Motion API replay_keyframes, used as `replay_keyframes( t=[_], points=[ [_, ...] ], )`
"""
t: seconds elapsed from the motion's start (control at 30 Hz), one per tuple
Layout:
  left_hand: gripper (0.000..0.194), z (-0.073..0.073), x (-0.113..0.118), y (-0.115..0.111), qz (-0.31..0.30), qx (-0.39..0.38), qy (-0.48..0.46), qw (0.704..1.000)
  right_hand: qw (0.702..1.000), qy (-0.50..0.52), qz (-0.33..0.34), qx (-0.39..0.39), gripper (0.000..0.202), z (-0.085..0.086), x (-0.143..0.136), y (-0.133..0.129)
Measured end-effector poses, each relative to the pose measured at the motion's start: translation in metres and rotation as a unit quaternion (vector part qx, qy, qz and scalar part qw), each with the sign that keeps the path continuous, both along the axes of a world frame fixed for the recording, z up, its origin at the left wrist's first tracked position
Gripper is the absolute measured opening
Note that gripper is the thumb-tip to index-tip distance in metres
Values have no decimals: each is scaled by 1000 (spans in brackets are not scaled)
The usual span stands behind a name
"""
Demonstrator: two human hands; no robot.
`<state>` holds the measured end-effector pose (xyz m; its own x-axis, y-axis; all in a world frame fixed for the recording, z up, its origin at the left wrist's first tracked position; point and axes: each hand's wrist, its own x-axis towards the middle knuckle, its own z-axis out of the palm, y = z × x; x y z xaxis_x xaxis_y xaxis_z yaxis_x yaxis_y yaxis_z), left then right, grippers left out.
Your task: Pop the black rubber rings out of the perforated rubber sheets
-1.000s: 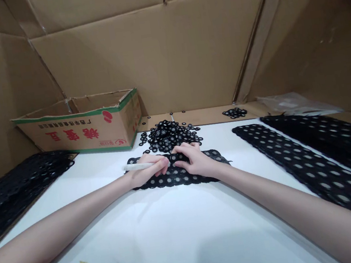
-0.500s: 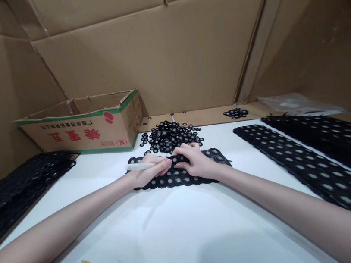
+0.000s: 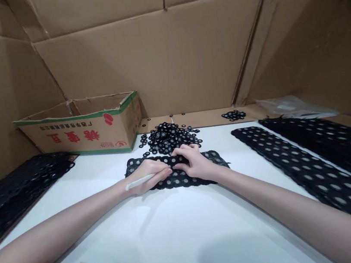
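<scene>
The head view showed the black dotted fabric nearer the person than the pile of rings. On that fabric, the left hand pinched a white pen-like tool; the right hand rested, thumb and fingers apart.

On the table, the short strip lies between the side edges, before the pile of rings. The box stands beyond the far left corner, the long strips along the right edge.
</scene>
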<state>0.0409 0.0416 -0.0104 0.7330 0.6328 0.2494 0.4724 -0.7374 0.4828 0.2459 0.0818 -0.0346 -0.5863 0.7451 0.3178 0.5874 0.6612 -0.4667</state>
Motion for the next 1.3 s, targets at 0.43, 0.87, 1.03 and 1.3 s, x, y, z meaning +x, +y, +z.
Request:
replay_keyframes(
  t=[0.43, 0.87, 1.03, 1.3],
  points=[
    [43, -2, 0, -3, 17, -4, -31, 999, 1000, -10, 1, 17, 15, -3, 0, 1],
    [48, 4, 3, 5, -7, -49, 17, 999, 999, -10, 21, 32, 16, -4, 0, 0],
    [50, 2, 2, 5, -12, -71, 15, 997, 999, -9, 26, 36, 14, -3, 0, 0],
    [53, -5, -1, 4, 37, -128, -76, 988, 998, -10, 59, 18, 31, 5, 6, -5]
  ],
)
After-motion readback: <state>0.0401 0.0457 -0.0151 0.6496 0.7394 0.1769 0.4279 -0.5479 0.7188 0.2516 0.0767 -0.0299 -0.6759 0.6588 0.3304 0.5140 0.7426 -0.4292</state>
